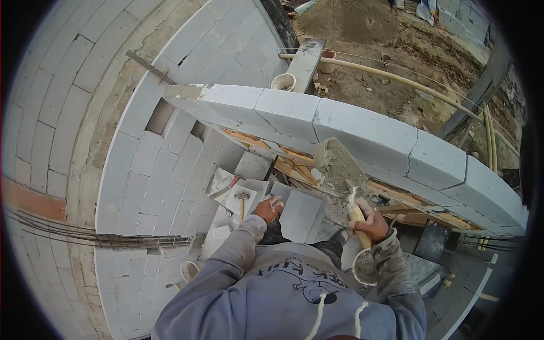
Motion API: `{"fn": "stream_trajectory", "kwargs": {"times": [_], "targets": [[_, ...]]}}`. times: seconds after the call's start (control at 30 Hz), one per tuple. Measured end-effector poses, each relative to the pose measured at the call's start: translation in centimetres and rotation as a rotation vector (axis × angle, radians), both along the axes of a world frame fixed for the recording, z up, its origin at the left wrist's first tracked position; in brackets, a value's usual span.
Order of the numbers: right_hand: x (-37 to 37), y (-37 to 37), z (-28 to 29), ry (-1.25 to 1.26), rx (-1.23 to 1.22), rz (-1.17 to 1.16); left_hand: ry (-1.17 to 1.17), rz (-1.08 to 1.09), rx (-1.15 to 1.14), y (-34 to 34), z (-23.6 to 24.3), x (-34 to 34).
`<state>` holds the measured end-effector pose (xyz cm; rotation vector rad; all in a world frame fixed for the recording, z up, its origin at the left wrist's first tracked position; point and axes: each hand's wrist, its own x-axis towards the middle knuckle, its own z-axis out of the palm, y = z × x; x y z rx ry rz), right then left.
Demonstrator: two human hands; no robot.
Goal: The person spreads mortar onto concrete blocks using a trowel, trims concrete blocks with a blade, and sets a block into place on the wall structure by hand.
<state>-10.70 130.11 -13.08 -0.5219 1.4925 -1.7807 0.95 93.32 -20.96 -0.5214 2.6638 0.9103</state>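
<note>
My right hand [372,224] is closed around the wooden handle of a trowel [356,215]. Wet grey mortar [338,164] covers the trowel's blade, which is raised beside the inner face of a curved wall of white blocks [362,127]. Below that hand stands a pale bucket [365,266] with mortar in it, partly covered by my sleeve. My left hand [268,209] hangs in front of my body with its fingers curled in, and nothing shows in them. Close to it, a hammer [242,205] with a wooden handle lies on pale blocks.
Loose grey blocks [303,212] and orange-brown boards [297,164] lie low between me and the wall. Steel rods [141,241] stick out on the left. Beyond the wall are another bucket [283,83], a plank [309,62], a bamboo pole [391,82] and bare soil.
</note>
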Motion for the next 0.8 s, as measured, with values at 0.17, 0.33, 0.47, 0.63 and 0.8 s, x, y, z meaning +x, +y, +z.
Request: {"fn": "stream_trajectory", "kwargs": {"times": [0.17, 0.33, 0.47, 0.63, 0.8], "targets": [[-8.6, -17.6, 7.3, -0.082, 0.173, 0.22, 0.133, 0.522, -0.15, -9.2, -2.8, 8.0], [-14.6, -38.6, 8.1, 0.481, 0.391, 0.268, 0.149, 0.935, -0.066, -16.5, -7.7, 15.6], [-17.0, -53.0, 11.3, 0.891, 0.8, 0.271, 0.062, 1.167, 0.298, -22.0, -9.9, 16.5], [-17.4, -63.3, 8.5, 1.081, 1.069, 0.184, 0.03, 0.943, 0.165, -29.6, -10.8, 13.8], [-17.8, -64.0, 4.2, 1.237, 1.204, 0.118, 0.024, 0.789, 0.258, -42.7, -6.8, 10.3]]}}
